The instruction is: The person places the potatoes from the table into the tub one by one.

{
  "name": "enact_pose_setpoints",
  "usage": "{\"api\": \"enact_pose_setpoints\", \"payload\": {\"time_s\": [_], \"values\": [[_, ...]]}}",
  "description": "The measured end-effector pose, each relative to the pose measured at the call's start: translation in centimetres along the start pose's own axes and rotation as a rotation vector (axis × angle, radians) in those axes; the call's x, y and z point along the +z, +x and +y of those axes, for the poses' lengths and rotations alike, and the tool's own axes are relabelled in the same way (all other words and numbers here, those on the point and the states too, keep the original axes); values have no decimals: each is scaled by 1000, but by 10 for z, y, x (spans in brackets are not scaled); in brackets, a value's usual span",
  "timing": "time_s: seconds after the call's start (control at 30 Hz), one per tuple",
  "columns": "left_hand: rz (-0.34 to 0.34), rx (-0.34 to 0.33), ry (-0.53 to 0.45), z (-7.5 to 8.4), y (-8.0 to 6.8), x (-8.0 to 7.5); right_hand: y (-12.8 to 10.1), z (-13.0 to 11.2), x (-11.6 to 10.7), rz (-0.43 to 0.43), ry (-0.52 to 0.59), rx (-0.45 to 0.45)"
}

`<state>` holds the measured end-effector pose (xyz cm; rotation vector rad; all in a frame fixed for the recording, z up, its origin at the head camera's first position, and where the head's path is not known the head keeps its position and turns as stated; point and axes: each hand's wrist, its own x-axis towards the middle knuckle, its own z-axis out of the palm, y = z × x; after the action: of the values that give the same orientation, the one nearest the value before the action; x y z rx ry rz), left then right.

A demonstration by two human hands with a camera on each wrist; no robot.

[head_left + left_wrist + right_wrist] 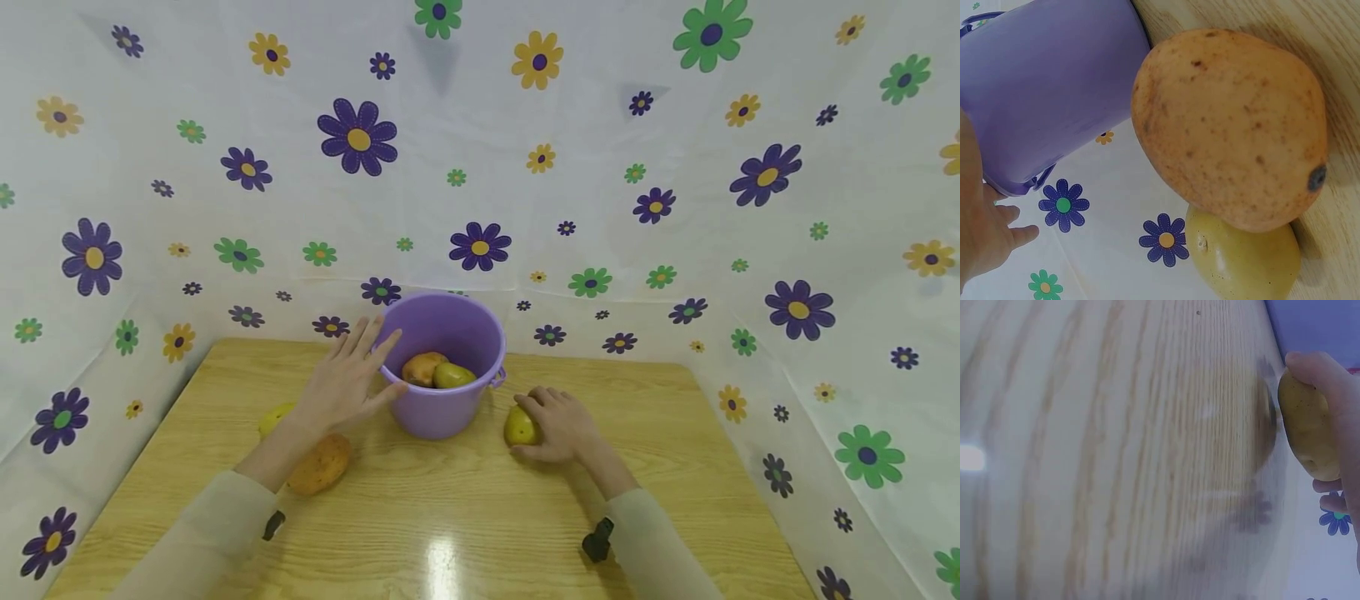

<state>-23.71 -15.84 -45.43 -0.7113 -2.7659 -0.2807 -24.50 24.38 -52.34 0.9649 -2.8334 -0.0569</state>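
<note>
A purple bucket point(435, 412) stands on the table, with an orange fruit point(422, 367) and a yellow-green fruit point(454, 376) inside. My left hand point(345, 385) is at the bucket's left rim, fingers spread and thumb by the front rim. Below that forearm lies a speckled orange fruit, like a mango point(1229, 131), beside a yellow fruit point(1241, 256). My right hand point(558, 425) grips a smooth yellow-green fruit point(520, 427) to the right of the bucket, thumb on the near side and fingers over the far side. The right wrist view shows this fruit point(1309, 428) close over the wood.
The wooden table point(450, 517) is walled at the back and sides by white cloth point(600, 125) printed with flowers. A handle lug point(498, 377) sticks out at the bucket's right side. Dark wrist straps point(597, 540) show under the sleeves.
</note>
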Motion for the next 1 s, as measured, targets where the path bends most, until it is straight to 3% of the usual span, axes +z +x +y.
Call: {"api": "enact_pose_setpoints", "payload": {"time_s": [0.6, 1.0], "values": [[0, 3, 9, 0, -1, -1, -11, 2, -14, 60, -54, -39], [-3, 1, 8, 0, -1, -1, -17, 3, -30, 95, -24, -25]]}}
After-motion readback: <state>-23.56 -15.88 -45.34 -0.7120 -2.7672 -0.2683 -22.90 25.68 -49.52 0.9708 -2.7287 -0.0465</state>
